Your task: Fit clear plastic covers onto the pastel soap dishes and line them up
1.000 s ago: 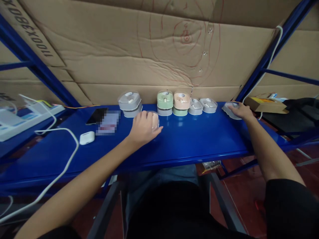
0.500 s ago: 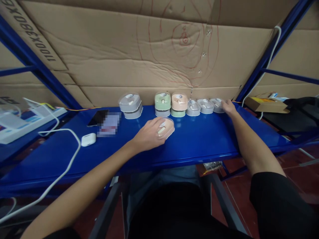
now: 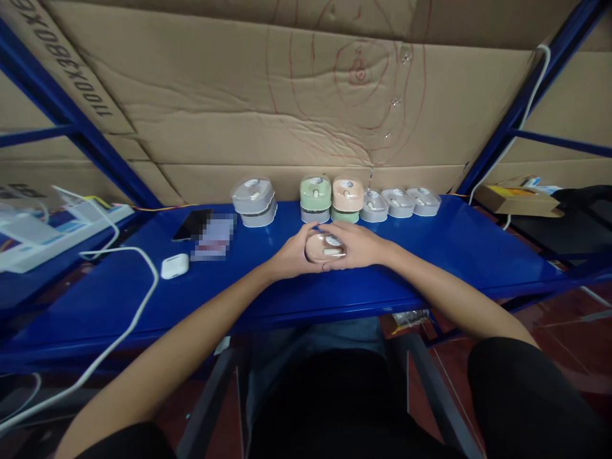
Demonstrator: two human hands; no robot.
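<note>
A peach plastic box with a clear lid (image 3: 325, 248) lies on the blue metal shelf (image 3: 444, 255), cupped between my left hand (image 3: 297, 253) and my right hand (image 3: 354, 246). Its small white clip shows between my fingers. Just behind it stand a stack of green and white boxes (image 3: 315, 199) and a stack of peach and green boxes (image 3: 347, 199). Further right, several grey boxes (image 3: 398, 203) form a row. A grey stack (image 3: 255, 202) stands to the left.
A black phone (image 3: 192, 224) and a pixelated card (image 3: 215, 237) lie left of the boxes, near white earbuds case (image 3: 174, 266). A white cable (image 3: 129, 306) runs along the shelf. Corrugated cardboard (image 3: 287, 108) backs the shelf. A flat cardboard box (image 3: 516, 201) sits beyond the right upright.
My right hand has moved left from the grey boxes to the peach box. Both hands now hold that box, which has shifted slightly right.
</note>
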